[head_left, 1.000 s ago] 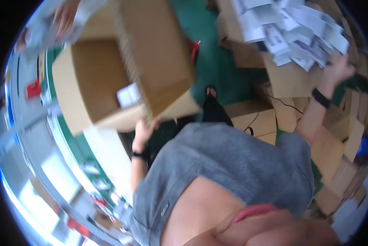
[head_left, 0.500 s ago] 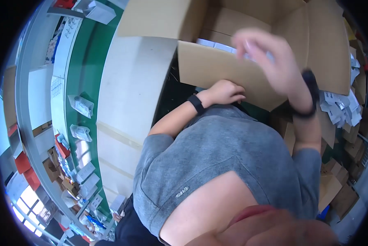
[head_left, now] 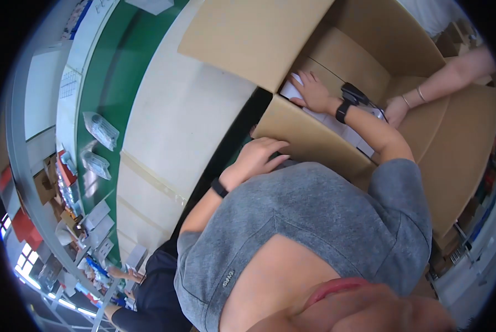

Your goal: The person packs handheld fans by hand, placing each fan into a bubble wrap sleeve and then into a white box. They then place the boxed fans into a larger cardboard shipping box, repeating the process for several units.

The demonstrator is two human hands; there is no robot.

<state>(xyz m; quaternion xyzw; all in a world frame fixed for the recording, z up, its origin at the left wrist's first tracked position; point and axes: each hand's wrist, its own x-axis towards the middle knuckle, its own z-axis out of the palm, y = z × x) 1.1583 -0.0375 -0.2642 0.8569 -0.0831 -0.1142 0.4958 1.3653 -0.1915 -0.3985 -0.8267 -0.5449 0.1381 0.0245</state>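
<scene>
A large brown cardboard box [head_left: 292, 130] stands before me with its flaps folded out. Low inside lie several small white boxes [head_left: 292, 87]. My right hand [head_left: 314, 93] reaches over the near wall, fingers spread, palm down on the white boxes at the left corner. Against the outer face of the near flap is my left hand [head_left: 256, 157], its fingers loosely extended and thumb apart, with nothing visible in it. Beside my right wrist strap sits a black object [head_left: 354, 93]; its kind I cannot make out. Another person's hand [head_left: 396, 110] reaches in from the right, next to the white boxes.
To the left runs a pale surface with tape strips [head_left: 148, 174]. Beyond it, a green surface holds clear plastic packets [head_left: 101, 130]. Another person in dark clothing [head_left: 159, 288] is at the lower left. The box's wide right flap [head_left: 458, 144] spreads toward the right edge.
My right hand has come down from above the flap into the box, onto the white boxes. The other person's arm has entered from the right. My view has turned, shifting the box.
</scene>
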